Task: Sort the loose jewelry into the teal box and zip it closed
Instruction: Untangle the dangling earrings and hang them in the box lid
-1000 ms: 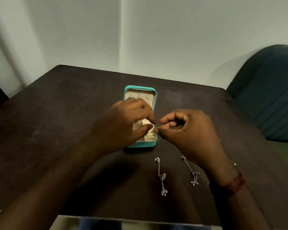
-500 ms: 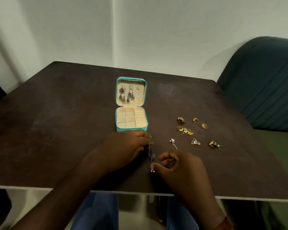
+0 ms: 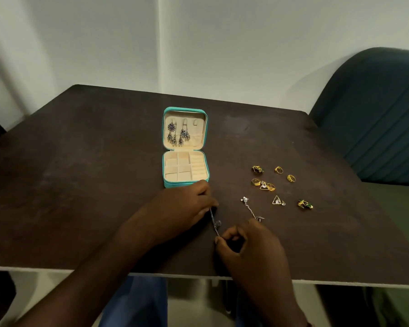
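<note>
The teal box (image 3: 185,184) lies open mid-table, its cream lid holding two dark dangling earrings (image 3: 178,136); the tray compartments look bare. Just in front of it my left hand (image 3: 182,207) pinches the top end of a silver chain earring (image 3: 215,224), and my right hand (image 3: 248,247) pinches its lower end. A second silver chain earring (image 3: 250,208) lies to the right of it, partly behind my right hand. Farther right, several gold rings (image 3: 278,170), two triangle earrings (image 3: 277,200) and green-and-gold pieces (image 3: 305,204) are scattered on the dark table (image 3: 80,185).
A teal upholstered chair (image 3: 376,114) stands at the table's right rear corner. White walls close off the back. The table's near edge runs just below my wrists, with blue-clad knees under it.
Both hands came back from the box to the near table and took hold of the silver chain earring. The view has widened, showing the lid's earrings and gold pieces at right.
</note>
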